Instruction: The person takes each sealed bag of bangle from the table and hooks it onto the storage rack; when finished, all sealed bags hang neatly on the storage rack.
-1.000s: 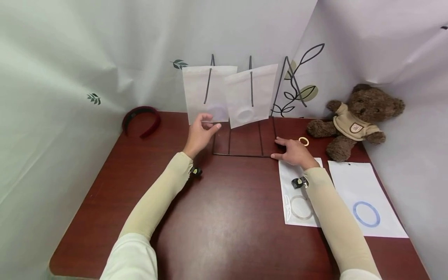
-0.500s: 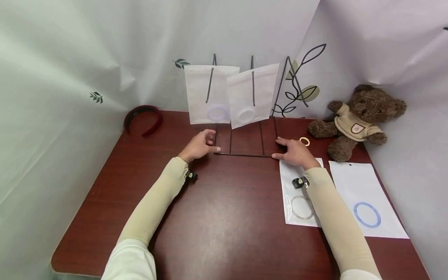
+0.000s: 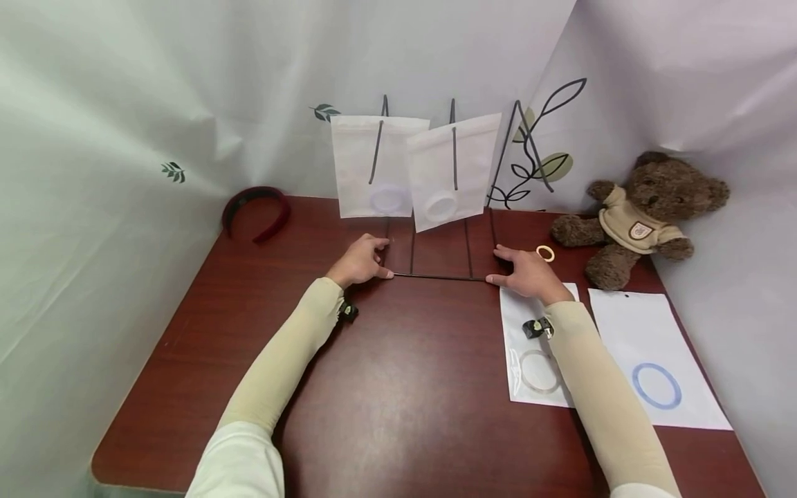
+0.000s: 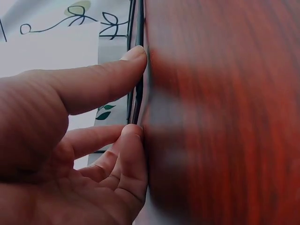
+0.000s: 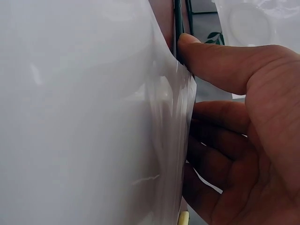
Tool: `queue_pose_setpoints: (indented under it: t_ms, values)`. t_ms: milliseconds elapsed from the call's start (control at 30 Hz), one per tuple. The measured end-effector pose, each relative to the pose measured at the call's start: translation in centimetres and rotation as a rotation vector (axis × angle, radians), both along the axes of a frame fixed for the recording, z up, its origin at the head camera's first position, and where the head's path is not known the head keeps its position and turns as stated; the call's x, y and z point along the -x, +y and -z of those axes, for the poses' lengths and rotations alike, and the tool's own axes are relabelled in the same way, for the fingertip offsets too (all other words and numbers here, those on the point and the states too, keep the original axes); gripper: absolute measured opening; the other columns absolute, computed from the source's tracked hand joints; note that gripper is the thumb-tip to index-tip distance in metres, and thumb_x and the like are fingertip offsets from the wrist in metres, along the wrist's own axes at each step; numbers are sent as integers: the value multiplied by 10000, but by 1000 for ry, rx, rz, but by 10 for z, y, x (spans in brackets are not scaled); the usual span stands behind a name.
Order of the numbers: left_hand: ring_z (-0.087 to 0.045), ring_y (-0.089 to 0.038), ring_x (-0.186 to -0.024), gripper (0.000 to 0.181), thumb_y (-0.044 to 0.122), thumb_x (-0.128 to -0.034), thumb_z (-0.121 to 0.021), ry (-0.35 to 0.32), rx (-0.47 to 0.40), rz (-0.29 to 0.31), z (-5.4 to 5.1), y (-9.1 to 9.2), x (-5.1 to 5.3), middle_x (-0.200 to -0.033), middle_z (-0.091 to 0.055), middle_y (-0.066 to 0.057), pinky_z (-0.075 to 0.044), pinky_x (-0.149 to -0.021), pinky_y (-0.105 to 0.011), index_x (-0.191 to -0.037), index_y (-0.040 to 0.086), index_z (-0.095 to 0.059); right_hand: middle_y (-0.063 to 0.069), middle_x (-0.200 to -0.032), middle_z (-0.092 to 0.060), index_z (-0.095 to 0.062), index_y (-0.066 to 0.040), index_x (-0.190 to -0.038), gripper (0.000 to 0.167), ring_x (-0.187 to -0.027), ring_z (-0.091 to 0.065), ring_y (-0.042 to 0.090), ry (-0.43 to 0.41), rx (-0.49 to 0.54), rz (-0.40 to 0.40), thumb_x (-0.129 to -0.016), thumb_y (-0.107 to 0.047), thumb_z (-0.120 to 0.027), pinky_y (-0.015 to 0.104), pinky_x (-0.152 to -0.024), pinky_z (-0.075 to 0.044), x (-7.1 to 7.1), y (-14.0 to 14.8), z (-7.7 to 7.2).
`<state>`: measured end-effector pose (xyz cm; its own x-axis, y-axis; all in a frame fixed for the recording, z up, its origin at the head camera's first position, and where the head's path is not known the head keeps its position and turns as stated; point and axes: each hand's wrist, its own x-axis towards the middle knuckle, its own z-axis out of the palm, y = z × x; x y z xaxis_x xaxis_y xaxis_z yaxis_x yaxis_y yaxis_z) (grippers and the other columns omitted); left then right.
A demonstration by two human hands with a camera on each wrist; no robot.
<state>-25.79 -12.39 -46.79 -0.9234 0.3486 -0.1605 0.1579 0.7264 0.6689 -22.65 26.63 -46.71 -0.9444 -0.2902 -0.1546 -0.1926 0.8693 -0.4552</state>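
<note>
Head view | left grip (image 3: 360, 261) and right grip (image 3: 530, 275) pinch front corners of rack (image 3: 438, 278) | I judge it light, stiff; hold there.

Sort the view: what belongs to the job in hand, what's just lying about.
Likely the job:
black wire rack
two hanging white pouches
probably two flat white pouches

Apparently lying about:
brown teddy bear
dark red headband
small yellow ring

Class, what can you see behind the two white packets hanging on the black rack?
Beyond the packets, the black rack shows its wires above and below, with white backdrop above. The stretch directly behind them is covered.
</note>
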Motion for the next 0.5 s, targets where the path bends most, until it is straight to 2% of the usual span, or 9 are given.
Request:
queue_pose_setpoints:
  t_ms: [333, 500]
  values:
    - [-569, -234, -1037, 838, 152, -858, -901, -40, -75, -38, 0, 1, 0, -1388, -543, -145, -464, -926, -360, -1582, 62, -489, 224, -1645, -436, -514, -41, -1562, 724, -1515, -410, 448, 63, 16, -20, -977, -390, -761, 619, -1205, -347, -12, 8, -6]
    - [-575, -245, -1054, 839, 162, -859, -901, -44, -86, -37, 2, -2, 1, -1399, -549, -142, -474, -915, -366, -1584, 71, -489, 229, -1555, -547, -555, -33, -1525, 678, -1446, -494, 443, 118, 38, -6, -977, -376, -761, 617, -1167, -390, -23, 21, -12]
